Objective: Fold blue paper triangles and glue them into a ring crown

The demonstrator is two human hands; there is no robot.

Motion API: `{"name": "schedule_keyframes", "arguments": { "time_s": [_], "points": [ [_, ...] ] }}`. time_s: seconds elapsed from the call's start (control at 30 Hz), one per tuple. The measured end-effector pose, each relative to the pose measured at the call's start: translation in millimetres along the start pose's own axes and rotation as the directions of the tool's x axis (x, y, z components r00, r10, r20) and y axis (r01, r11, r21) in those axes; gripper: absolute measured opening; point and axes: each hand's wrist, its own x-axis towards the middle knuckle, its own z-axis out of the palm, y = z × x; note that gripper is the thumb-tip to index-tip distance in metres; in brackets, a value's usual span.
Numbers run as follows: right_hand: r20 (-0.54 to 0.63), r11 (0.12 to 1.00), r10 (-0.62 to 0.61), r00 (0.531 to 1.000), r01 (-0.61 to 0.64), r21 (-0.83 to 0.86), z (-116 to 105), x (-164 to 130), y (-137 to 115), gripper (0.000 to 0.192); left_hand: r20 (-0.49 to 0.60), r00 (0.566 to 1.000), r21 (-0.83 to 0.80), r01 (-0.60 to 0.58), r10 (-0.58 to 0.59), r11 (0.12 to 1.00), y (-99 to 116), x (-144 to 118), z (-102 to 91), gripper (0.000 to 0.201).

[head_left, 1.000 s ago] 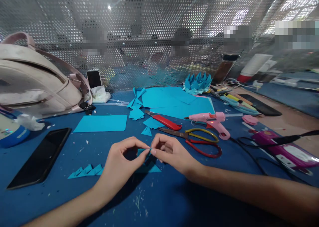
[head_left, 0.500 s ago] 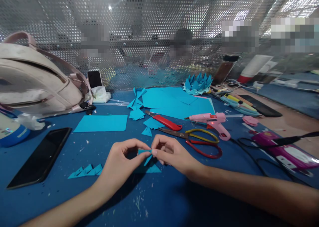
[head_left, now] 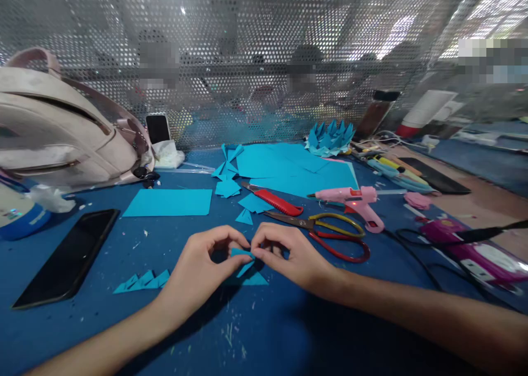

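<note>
Since a second ago both hands have sunk slightly toward the blue tabletop [head_left: 289, 332], so the fold is being pressed lower. The left hand [head_left: 198, 271] and right hand [head_left: 289, 255] pinch the small folded turquoise paper piece [head_left: 244, 259] between fingertips; its long axis runs left-right, its tip pointing down-left.

A blue worktop [head_left: 268, 332] stretches to a perforated metal screen [head_left: 247, 62] along its far edge; bright ceiling lights glint through the holes, with blurred figures seated beyond.
</note>
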Motion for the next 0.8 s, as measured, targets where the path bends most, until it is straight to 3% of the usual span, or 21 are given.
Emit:
{"name": "schedule_keyframes", "arguments": {
  "time_s": [0.13,0.33,0.5,0.8],
  "points": [
    [0.026,1.000,-0.014,1.000,0.014,-0.013,0.4,-1.1,-0.5,0.014,0.012,1.000,0.000,-0.007,0.007,1.000,-0.1,-0.1,-0.5,0.007],
    [0.077,0.984,0.123,0.989,-0.132,0.121,2.5,-0.4,-3.8,0.014,0.041,0.999,-0.014,-0.015,0.015,1.000,0.0,-1.2,-0.1,0.007],
    [0.063,0.948,0.203,0.977,-0.212,0.239,1.3,1.6,-2.5,0.016,-0.012,0.999,0.037,-0.042,0.042,0.998,-0.4,-0.8,-2.0,0.008],
    [0.086,0.922,0.264,0.961,-0.277,0.271,1.6,0.7,0.7,0.018,-0.036,0.997,0.071,-0.063,0.066,0.995,-2.5,0.2,-2.6,0.007]
  ]
}}
